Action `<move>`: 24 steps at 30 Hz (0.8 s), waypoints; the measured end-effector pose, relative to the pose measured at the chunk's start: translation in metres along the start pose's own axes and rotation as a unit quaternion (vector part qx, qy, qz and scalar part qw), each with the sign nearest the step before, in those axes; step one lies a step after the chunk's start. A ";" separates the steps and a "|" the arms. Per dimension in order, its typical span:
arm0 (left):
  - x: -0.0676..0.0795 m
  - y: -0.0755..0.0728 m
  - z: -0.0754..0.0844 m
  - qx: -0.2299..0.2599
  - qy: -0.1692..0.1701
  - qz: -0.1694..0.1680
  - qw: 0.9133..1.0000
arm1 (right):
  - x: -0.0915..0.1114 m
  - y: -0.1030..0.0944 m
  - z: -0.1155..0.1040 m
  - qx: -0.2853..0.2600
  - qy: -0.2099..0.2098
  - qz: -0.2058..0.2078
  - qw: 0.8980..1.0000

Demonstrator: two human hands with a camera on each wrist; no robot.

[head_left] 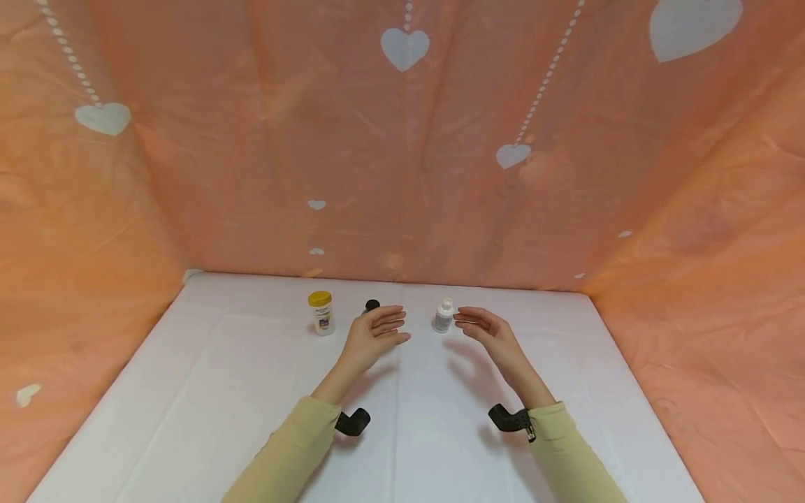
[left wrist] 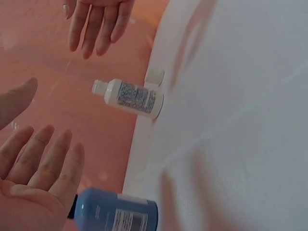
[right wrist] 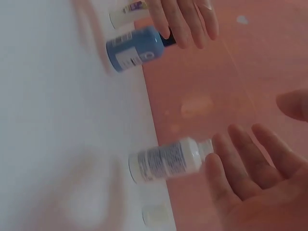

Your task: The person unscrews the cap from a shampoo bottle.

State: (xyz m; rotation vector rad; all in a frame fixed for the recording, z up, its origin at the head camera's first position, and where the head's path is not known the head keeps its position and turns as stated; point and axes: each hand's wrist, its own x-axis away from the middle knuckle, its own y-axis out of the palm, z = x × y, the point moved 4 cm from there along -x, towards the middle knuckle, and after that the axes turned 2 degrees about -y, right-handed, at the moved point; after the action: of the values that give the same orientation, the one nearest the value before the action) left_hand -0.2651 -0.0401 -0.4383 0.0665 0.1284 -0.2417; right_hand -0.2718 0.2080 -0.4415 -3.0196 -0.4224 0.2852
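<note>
My left hand [head_left: 372,338] hovers over the table with its fingers extended and holds nothing. Just past it, mostly covered in the head view, stands a blue bottle [left wrist: 114,211] with a black cap [head_left: 372,304]. Between my two hands a small white bottle [head_left: 443,318] stands upright, its narrow neck [left wrist: 99,87] uncovered and its side printed with dense text. My right hand [head_left: 492,334] is held to the right of that bottle, fingers loosely extended and grasping nothing. In the wrist views a short white cylindrical piece [left wrist: 154,76] sits on the table beside the white bottle.
A white labelled jar with a yellow lid [head_left: 320,299] stands left of the blue bottle. The white-covered table [head_left: 239,419] ends at an orange cloth backdrop [head_left: 352,161] with pale hearts, and similar cloth hangs on both sides.
</note>
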 end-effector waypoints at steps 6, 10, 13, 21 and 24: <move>0.010 -0.013 -0.004 0.000 -0.017 0.013 1.000 | -0.006 0.018 0.005 -0.020 -0.007 -0.013 1.000; 0.014 -0.025 -0.021 0.009 -0.021 0.028 0.999 | -0.010 0.031 0.009 -0.029 -0.006 -0.016 0.999; 0.018 -0.034 -0.027 0.017 -0.018 0.035 0.999 | -0.013 0.039 0.011 -0.036 -0.009 -0.021 0.999; 0.025 -0.052 -0.034 -0.004 -0.003 0.061 0.998 | -0.022 0.056 0.011 -0.045 -0.022 -0.036 0.998; 0.027 -0.057 -0.036 -0.020 -0.001 0.076 0.997 | -0.025 0.063 0.012 -0.045 -0.026 -0.037 0.998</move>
State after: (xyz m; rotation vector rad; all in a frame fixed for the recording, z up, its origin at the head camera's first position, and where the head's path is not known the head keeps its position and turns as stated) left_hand -0.2574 -0.0991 -0.4802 0.0353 0.1246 -0.0869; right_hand -0.2809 0.1415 -0.4556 -3.0811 -0.5652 0.3477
